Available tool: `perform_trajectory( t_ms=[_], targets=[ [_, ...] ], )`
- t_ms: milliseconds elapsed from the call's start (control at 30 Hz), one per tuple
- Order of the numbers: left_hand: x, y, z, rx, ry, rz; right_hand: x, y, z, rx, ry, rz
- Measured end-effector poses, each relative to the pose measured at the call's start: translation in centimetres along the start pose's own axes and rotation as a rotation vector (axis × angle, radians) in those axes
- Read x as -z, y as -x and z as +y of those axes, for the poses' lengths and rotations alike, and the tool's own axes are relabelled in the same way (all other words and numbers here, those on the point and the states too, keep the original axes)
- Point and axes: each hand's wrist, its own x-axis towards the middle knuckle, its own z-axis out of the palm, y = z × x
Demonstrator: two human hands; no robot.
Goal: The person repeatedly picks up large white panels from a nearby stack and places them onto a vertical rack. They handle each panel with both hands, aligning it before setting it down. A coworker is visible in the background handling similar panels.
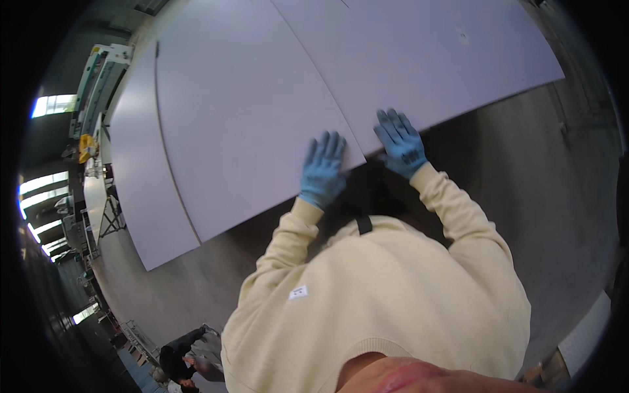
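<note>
Large pale, smooth panels lie side by side in front of me, with a thin seam between the middle panel and the right panel. My left hand, in a blue work glove, rests flat on the middle panel near its front corner, fingers stretched out. Just across the seam, my gloved right hand lies on the front edge of the right panel with its fingers extended. Neither hand holds anything. At the seam, the front edges of the two panels are slightly out of line.
Beyond a dark gap lies a narrower-looking left panel. A yellow object and a long machine stand farther left. Behind me at lower left is a person in dark clothes. Grey floor runs along the panels' front edges.
</note>
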Motion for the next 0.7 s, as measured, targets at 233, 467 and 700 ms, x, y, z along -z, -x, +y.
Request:
perform_trajectory(
  t_ms=[233,467,700],
  targets=[
    [0.0,-1.0,-0.9,0.009,0.028,0.022,0.0,-0.2,0.3,-0.018,0.014,-0.01],
    [-0.7,-0.8,-0.8,-0.011,0.009,-0.043,0.0,0.0,0.5,-0.064,-0.007,-0.08],
    [-1.0,-0.9,-0.8,-0.015,-0.022,-0.113,0.0,-0.4,0.8,-0.023,0.004,-0.039]
  ],
)
